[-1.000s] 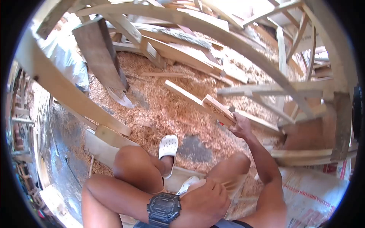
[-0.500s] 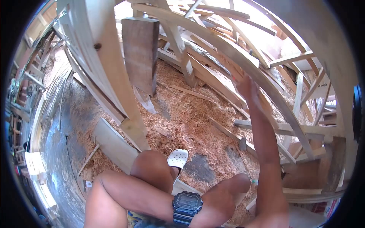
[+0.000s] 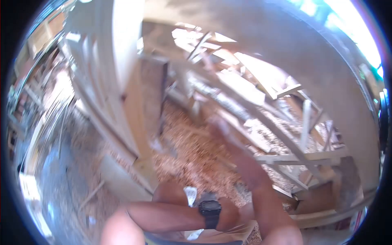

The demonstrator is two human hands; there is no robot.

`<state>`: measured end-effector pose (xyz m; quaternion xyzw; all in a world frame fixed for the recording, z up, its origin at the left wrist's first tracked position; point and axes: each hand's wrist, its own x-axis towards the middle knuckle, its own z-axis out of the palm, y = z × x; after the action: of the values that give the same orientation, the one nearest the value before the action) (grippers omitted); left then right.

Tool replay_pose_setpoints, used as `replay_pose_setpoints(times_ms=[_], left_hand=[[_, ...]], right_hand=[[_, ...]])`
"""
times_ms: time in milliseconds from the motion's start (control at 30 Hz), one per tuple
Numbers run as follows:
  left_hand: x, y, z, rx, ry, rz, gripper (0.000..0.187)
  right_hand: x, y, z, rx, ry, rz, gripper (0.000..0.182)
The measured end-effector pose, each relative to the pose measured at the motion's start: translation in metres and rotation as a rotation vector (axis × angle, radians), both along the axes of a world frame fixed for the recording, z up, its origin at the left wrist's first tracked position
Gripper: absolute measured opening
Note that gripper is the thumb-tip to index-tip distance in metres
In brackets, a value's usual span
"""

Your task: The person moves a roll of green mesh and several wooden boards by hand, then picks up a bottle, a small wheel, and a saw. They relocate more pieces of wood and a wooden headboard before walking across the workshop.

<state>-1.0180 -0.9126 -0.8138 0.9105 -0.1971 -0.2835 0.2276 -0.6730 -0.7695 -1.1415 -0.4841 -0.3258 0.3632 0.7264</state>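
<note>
Fingers first: on our right hand [image 3: 222, 130] they're a motion-smeared mess, so we can't honestly tell whether they're spread or pressed together, and we can't see anything pinched in them. That hand is raised in front of us with the forearm running up from the bottom right of the view, and it sits in front of a long curved wooden rib [image 3: 261, 118] that sweeps down to the right. Whether it's actually touching the rib or just near it, we can't tell.

Our left hand [image 3: 228, 214] is low down, resting against our right knee, fingers mostly hidden so same story there. It has a dark wristwatch [image 3: 210, 208] just behind it on the wrist, and the left forearm lies across our lap. A white clog [image 3: 190, 195] pokes out just above the forearm, between the knees.

Moving outward, the floor ahead is covered in reddish sawdust and shavings [image 3: 192, 151]. Behind the raised hand there's a pile of loose planks and offcuts [image 3: 241, 94], probably stacked rough lumber, though the blur makes the individual pieces hard to sort. To the left a thick pale timber post [image 3: 118, 81] leans up out of the shavings, with a darker board [image 3: 151, 94] right beside it. On the right, more thin battens [image 3: 306, 155] cross under a big curved beam [image 3: 326, 73] overhead.
</note>
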Motion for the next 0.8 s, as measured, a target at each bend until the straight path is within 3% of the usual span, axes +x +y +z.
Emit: replay_pose_setpoints(times_ms=[67,100,167,233,267,300,367,400,433,467,533,600,633,667,733,800], left_hand=[[0.034,0.013,-0.006,0.007,0.01,-0.244,0.022],[0.051,0.016,-0.012,0.004,0.032,-0.36,0.023],[0.079,0.015,-0.025,0.028,0.071,-0.338,0.027],[0.099,0.015,-0.061,0.01,0.187,-0.376,0.031],[0.099,0.018,-0.056,0.006,0.201,-0.32,0.032],[0.093,0.024,-0.053,0.0,0.218,-0.27,0.033],[0.068,0.023,-0.058,0.127,0.117,-0.218,0.031],[0.057,0.026,-0.049,0.112,0.129,-0.255,0.031],[0.043,0.028,-0.037,-0.074,0.199,-0.075,0.033],[0.028,0.033,-0.017,-0.251,0.277,0.108,0.035],[0.004,0.053,0.064,-0.363,0.192,0.108,0.041],[-0.012,0.072,0.161,-0.355,0.221,0.371,0.036],[-0.022,0.084,0.183,-0.398,0.264,0.454,0.038],[-0.031,0.096,0.202,-0.439,0.304,0.538,0.04],[-0.035,0.119,0.259,-0.517,0.25,0.63,0.039],[-0.027,0.139,0.3,-0.535,0.257,0.716,0.036]], right_hand=[[-0.031,-0.041,0.057,-0.528,-1.245,0.013,0.004],[-0.051,-0.055,0.087,-0.751,-1.865,0.135,0.009],[-0.08,-0.079,0.136,-1.091,-1.335,0.408,0.022],[-0.097,-0.12,0.147,-1.14,-1.225,0.48,0.027],[-0.103,-0.143,0.156,-1.168,-1.136,0.565,0.033],[-0.117,-0.169,0.198,-1.192,-1.087,0.554,0.033],[-0.144,-0.228,0.292,-1.247,-0.936,0.252,0.036],[-0.151,-0.258,0.309,-1.272,-0.899,0.241,0.036],[-0.165,-0.29,0.323,-1.279,-0.83,0.169,0.038],[-0.178,-0.322,0.336,-1.285,-0.759,0.095,0.042],[-0.22,-0.384,0.372,-1.367,-0.685,0.017,0.039],[-0.25,-0.42,0.406,-1.56,-0.506,0.361,0.043],[-0.265,-0.434,0.437,-1.631,-0.421,0.491,0.051],[-0.268,-0.403,0.564,-1.6,-0.367,0.292,0.054],[-0.27,-0.411,0.626,-1.508,-0.255,0.313,0.053],[-0.268,-0.424,0.66,-1.419,-0.283,0.03,0.052]])
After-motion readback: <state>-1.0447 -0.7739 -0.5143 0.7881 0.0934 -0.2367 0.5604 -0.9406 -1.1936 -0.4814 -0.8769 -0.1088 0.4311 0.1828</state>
